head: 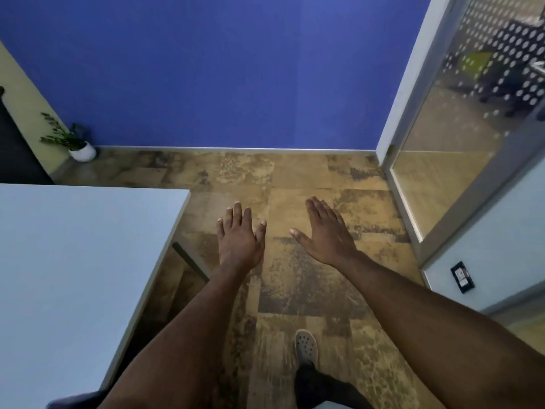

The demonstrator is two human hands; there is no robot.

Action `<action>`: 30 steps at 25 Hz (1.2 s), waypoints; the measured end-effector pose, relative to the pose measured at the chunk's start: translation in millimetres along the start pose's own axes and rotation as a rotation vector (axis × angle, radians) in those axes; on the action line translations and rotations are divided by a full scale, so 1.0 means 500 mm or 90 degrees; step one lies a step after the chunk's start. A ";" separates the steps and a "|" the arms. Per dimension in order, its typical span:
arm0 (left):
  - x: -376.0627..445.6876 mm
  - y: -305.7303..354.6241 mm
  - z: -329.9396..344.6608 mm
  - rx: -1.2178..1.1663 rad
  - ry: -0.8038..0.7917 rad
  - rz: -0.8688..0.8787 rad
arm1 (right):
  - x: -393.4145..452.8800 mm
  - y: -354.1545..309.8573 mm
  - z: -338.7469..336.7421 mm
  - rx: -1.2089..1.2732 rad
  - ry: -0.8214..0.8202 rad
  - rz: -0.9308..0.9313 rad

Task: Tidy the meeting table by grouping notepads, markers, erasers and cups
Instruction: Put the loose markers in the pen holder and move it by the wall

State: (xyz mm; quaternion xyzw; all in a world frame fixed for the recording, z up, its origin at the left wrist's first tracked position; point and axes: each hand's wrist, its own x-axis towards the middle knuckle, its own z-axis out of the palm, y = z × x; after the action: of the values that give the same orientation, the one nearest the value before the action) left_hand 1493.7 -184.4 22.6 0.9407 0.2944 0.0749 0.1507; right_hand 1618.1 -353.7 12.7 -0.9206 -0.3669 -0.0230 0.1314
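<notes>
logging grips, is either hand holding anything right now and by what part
Nothing is held: left hand and right hand are both open and flat over the floor.

Table top, left of frame: smooth matt white laminate. Floor: mottled brown, worn-looking, low sheen. Wall, top: matt blue paint. Door, upper right: dotted frosted glass, metal frame. Shoe: perforated grey plastic.

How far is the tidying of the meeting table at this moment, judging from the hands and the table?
Done: cannot tell; the visible part of the pale white table shows no notepads, markers, erasers or cups, grouped or loose. In hand: nothing; the left hand and the right hand are open and empty, stretched over the brown patterned floor beside the table. Left: unclear, since the rest of the table is out of view.
</notes>
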 end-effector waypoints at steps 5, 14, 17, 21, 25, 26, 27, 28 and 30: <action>0.266 0.015 0.016 0.044 0.015 -0.035 | 0.310 0.064 0.005 -0.007 -0.011 -0.066; 0.681 -0.092 0.002 0.026 0.071 -0.149 | 0.793 0.032 0.078 -0.002 -0.037 -0.176; 0.833 -0.171 0.019 0.016 0.080 -0.176 | 0.961 -0.005 0.145 -0.011 -0.065 -0.199; 1.011 -0.279 0.004 0.017 0.086 -0.229 | 1.169 -0.085 0.196 -0.007 -0.091 -0.253; 1.156 -0.372 -0.048 0.030 0.100 -0.284 | 1.358 -0.192 0.220 0.022 -0.101 -0.311; 1.182 -0.394 -0.057 0.034 0.107 -0.295 | 1.398 -0.220 0.234 0.030 -0.112 -0.327; 1.202 -0.415 -0.062 0.035 0.116 -0.314 | 1.432 -0.245 0.248 0.039 -0.122 -0.348; 1.220 -0.439 -0.067 0.034 0.122 -0.340 | 1.467 -0.271 0.264 0.047 -0.131 -0.371; 1.257 -0.494 -0.080 0.038 0.129 -0.404 | 1.548 -0.327 0.295 0.059 -0.153 -0.416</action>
State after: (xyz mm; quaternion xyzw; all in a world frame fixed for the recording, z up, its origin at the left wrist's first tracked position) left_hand 1865.8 380.3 12.4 0.7941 0.5880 0.1089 0.1085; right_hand 2063.4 316.6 14.6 -0.7440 -0.6554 0.0613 0.1145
